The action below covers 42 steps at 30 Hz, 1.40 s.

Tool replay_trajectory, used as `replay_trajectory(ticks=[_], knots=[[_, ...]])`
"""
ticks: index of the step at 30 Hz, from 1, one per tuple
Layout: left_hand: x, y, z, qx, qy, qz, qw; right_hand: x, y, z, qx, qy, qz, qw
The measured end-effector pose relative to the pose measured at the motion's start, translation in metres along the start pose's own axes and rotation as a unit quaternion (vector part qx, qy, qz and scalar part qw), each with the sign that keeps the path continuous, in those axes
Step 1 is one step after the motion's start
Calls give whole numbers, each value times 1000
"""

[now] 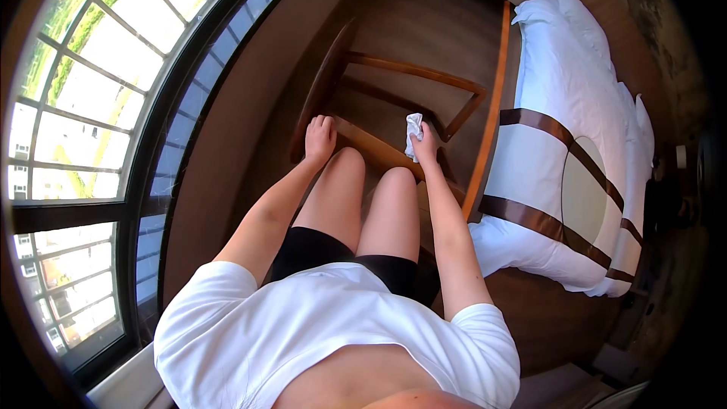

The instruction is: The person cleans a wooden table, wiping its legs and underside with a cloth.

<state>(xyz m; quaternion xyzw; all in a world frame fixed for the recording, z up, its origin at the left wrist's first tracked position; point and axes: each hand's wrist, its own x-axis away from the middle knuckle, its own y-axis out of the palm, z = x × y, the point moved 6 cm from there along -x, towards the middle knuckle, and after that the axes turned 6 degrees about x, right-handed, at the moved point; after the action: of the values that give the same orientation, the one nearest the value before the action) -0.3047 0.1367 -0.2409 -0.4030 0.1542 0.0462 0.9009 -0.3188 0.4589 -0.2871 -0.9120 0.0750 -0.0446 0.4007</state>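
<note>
At center frame, my left hand [320, 136] curls over the wooden furniture [416, 71], apparently to steady it; my right hand [426, 144] grips a white cloth [413, 130], bunched seemingly for firmer hold. Palms are hidden; whether cloth touches wood is unclear.

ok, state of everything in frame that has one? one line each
White cloth: bunched up, gripped in the right hand.
Right hand: closed on the cloth.
Left hand: on the wooden furniture, fingers bent; grip unclear.
Wooden furniture: appears tipped on its side, legs pointing toward the bed.
Bed: made up, brown bands across the white bedding.
Window: bright daylight outside; can't tell if open or shut.
</note>
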Motion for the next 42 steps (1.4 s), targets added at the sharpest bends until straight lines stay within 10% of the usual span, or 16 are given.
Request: replay_trajectory(ticks=[4, 11, 16, 27, 42], knots=[[12, -39, -9, -82, -95, 153, 980, 11, -10, -5, 49, -9, 44, 998], [8, -35, -48, 3, -202, 118, 972, 15, -5, 8, 169, 18, -16, 985], [9, -25, -61, 16, -226, 70, 972, 26, 15, 19, 98, 93, -256, 957], [-8, -28, -49, -89, -264, -17, 960, 24, 9, -10, 298, -44, -196, 933], [-43, -30, -49, -107, -231, -26, 967, 16, 104, -118, 213, -178, -24, 960]])
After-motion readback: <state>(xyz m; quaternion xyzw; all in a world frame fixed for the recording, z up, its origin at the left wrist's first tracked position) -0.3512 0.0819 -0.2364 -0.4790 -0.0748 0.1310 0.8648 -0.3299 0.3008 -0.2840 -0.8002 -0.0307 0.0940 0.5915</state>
